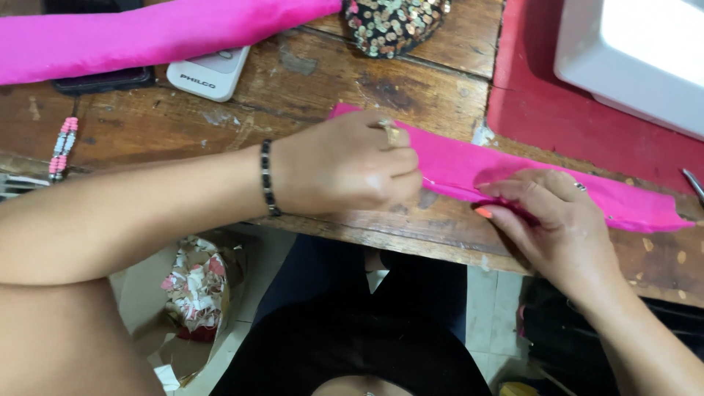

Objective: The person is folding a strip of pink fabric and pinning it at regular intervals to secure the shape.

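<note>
A narrow strip of bright pink fabric (469, 165) lies across the worn wooden table (308, 88), running from the middle toward the right edge. My left hand (345, 165), with a ring and a black bead bracelet at the wrist, is closed on the strip's left part and holds a thin pin or needle at its folded edge. My right hand (557, 220) pinches the folded lower edge of the same strip a little further right, fingertips pressing it to the table.
A larger roll of pink fabric (147, 33) lies at the back left over a dark phone and a white device (209, 72). A sequined piece (392, 26) sits at the back. A white sewing machine (638, 59) stands on red cloth (557, 117). Scrap bag (198, 286) on the floor.
</note>
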